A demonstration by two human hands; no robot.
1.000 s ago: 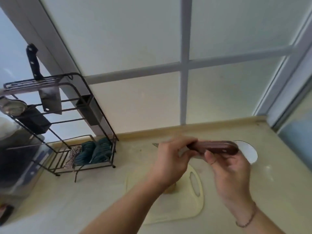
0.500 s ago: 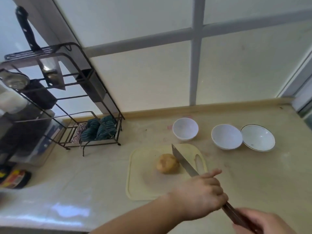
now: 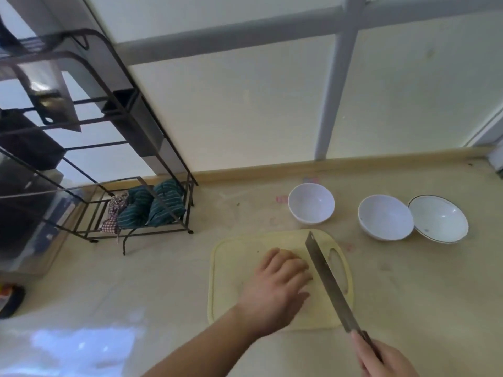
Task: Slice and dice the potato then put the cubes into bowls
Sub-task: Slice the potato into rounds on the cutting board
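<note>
Hiding most of potato: left hand.

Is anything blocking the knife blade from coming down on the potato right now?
Nothing separate does. The left hand covers most of the brown potato on the pale yellow cutting board, fingers close to the steel knife blade held by the right hand.
</note>
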